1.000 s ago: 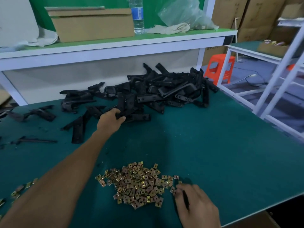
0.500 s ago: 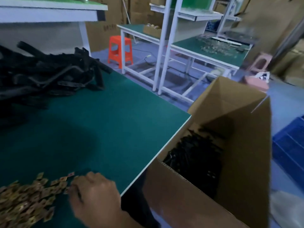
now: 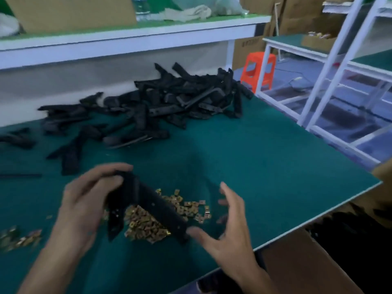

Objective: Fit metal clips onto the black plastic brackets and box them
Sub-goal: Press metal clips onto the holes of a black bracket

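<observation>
Where brkt (image 3: 157,209) hangs, clips (image 3: 144,223) hidden (partly).

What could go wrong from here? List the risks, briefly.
1. The left hand grips the bracket by its upper end only, so it may slip onto the clips and scatter them.
2. The open right hand hovers beside clips lying near the table edge, and some could be knocked off.

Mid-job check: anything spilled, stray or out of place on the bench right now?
A few stray clips lie near the table's left edge, apart from the main clip pile below the bracket in the left hand. Nothing else stands out.
</observation>
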Motion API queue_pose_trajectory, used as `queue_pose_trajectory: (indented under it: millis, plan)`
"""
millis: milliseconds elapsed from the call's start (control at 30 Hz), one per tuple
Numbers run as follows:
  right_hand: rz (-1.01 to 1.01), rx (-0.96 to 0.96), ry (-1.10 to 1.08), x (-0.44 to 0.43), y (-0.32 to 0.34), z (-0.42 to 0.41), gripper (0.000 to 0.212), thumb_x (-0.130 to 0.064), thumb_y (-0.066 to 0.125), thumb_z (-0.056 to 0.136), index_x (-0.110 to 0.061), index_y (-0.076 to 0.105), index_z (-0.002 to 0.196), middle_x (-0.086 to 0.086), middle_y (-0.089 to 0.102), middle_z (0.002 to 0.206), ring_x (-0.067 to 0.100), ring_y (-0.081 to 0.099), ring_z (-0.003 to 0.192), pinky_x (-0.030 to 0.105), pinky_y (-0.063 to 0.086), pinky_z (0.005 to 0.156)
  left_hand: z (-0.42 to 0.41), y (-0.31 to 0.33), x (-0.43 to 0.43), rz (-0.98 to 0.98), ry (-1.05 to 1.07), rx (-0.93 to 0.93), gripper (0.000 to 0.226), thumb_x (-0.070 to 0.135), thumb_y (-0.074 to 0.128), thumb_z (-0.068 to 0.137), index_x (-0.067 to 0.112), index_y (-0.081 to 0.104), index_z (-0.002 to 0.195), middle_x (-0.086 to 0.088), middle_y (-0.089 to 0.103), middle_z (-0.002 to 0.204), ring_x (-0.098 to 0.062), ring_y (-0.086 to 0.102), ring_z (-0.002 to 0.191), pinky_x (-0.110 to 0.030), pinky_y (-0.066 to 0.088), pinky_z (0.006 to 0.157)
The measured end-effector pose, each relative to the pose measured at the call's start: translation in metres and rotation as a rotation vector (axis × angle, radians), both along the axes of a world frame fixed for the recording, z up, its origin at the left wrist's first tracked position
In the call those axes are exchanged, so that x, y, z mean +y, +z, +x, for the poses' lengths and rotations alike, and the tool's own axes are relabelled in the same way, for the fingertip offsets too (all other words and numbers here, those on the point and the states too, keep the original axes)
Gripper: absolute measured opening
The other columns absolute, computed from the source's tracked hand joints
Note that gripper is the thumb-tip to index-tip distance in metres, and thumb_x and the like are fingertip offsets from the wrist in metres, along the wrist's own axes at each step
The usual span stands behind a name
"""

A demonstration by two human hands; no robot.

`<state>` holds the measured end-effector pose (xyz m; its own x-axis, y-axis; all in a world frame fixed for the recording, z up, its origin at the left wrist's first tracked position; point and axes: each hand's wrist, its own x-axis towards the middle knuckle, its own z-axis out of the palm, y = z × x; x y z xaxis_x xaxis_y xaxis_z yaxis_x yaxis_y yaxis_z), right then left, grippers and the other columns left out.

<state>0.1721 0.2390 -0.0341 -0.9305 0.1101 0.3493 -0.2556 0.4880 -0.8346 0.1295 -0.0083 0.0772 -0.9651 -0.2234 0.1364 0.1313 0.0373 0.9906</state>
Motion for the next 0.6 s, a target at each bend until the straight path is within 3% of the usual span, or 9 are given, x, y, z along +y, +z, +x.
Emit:
queue_pose_trajectory:
  millis: [67,100,200,267,333,433,533,600]
  plan:
    - [0.133,0.075,0.032,-0.002,0.000,0.000,0.101,-0.085,0.067,0.070,-0.050,0.022,0.154,-0.024,0.025,0.155,0.004,0.029,0.143,0.026,0.029,0.113,0.014,0.000,0.017,-0.095,-0.100,-0.014,0.038,-0.007,0.055,0.092,0.021,0.080,0.086,-0.005,0.073,0.085,-0.018,0.063,0.078,-0.028,0.047,0.067]
    - [0.225,0.116,0.041,-0.004,0.002,-0.002,0.097,-0.086,0.065,0.072,-0.043,0.033,0.153,-0.018,0.032,0.154,0.005,0.031,0.141,0.024,0.025,0.113,0.018,-0.003,0.024,-0.121,-0.149,-0.023,0.039,-0.007,0.058,0.092,0.024,0.080,0.085,-0.002,0.074,0.084,-0.014,0.064,0.078,-0.025,0.048,0.067]
    - [0.362,0.176,0.083,-0.016,0.008,-0.006,0.073,-0.077,0.062,0.081,-0.025,0.064,0.132,-0.009,0.063,0.125,0.015,0.059,0.114,0.027,0.038,0.096,0.014,-0.014,0.032,-0.176,-0.193,-0.013,0.021,0.013,0.067,0.089,0.030,0.079,0.090,0.005,0.075,0.089,-0.005,0.066,0.083,-0.015,0.049,0.072]
    - [0.356,0.142,0.050,-0.024,0.008,-0.006,0.057,-0.060,0.068,0.087,-0.021,0.067,0.129,-0.006,0.071,0.110,0.020,0.068,0.097,0.030,0.049,0.082,0.008,-0.019,0.037,-0.154,-0.255,-0.021,0.020,0.038,0.064,0.088,0.033,0.078,0.102,0.008,0.076,0.100,-0.005,0.068,0.095,-0.017,0.051,0.081]
    - [0.266,0.052,-0.031,-0.027,0.006,-0.005,0.052,-0.046,0.071,0.091,-0.020,0.062,0.136,-0.004,0.070,0.108,0.021,0.069,0.094,0.035,0.055,0.072,-0.006,-0.030,0.040,-0.165,-0.273,-0.059,0.030,0.049,0.055,0.096,0.035,0.074,0.113,0.006,0.076,0.103,-0.011,0.070,0.100,-0.028,0.057,0.085]
    - [0.133,-0.015,-0.102,-0.024,0.003,-0.002,0.061,-0.053,0.062,0.087,-0.023,0.058,0.140,-0.006,0.065,0.110,0.015,0.064,0.096,0.036,0.053,0.071,-0.033,-0.054,0.046,-0.590,-0.162,-0.052,0.022,0.036,0.054,0.102,0.031,0.074,0.111,0.009,0.075,0.099,-0.009,0.068,0.093,-0.030,0.055,0.086]
    - [0.081,-0.099,-0.121,-0.022,0.004,-0.002,0.068,-0.064,0.053,0.085,-0.028,0.055,0.142,-0.011,0.061,0.113,0.008,0.058,0.102,0.029,0.048,0.077,-0.053,-0.073,0.059,-1.110,-0.234,-0.100,0.025,0.024,0.056,0.099,0.021,0.071,0.118,-0.004,0.069,0.111,-0.022,0.059,0.105,-0.032,0.046,0.090]
    - [0.064,-0.132,-0.127,-0.022,0.003,-0.003,0.070,-0.064,0.053,0.083,-0.027,0.054,0.143,-0.016,0.058,0.116,0.006,0.054,0.109,0.027,0.045,0.083,-0.058,-0.076,0.066,-1.164,-0.288,-0.193,0.024,0.020,0.057,0.095,0.016,0.068,0.115,-0.009,0.067,0.111,-0.029,0.058,0.107,-0.036,0.044,0.089]
